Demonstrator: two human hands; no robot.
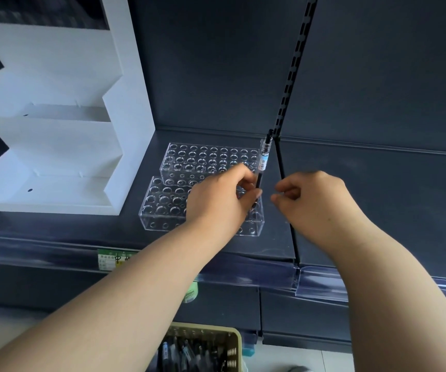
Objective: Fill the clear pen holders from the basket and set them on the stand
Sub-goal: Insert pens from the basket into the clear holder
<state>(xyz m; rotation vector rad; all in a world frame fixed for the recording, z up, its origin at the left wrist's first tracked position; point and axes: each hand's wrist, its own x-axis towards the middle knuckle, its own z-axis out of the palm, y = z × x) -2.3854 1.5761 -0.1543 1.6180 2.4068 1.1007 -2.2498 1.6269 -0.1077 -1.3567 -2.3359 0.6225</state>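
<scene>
Two clear pen holders with rows of round holes lie on the dark shelf: a near one [163, 208] and a far one [203, 159]. My left hand [222, 197] pinches a black pen [264, 157] upright over the right end of the near holder, its lower end hidden behind my fingers. My right hand [313, 197] hovers just right of it with fingers loosely curled and nothing visible in them. A white stepped stand [55, 130] sits at the left on the same shelf. The beige basket [216, 342] with several pens is below, near the bottom edge.
A black slotted upright [291, 76] and a shelf divider [289, 210] run right behind my hands. The shelf's front edge carries a clear price rail with a green label [114, 260]. Dark shelf surface extends to the right.
</scene>
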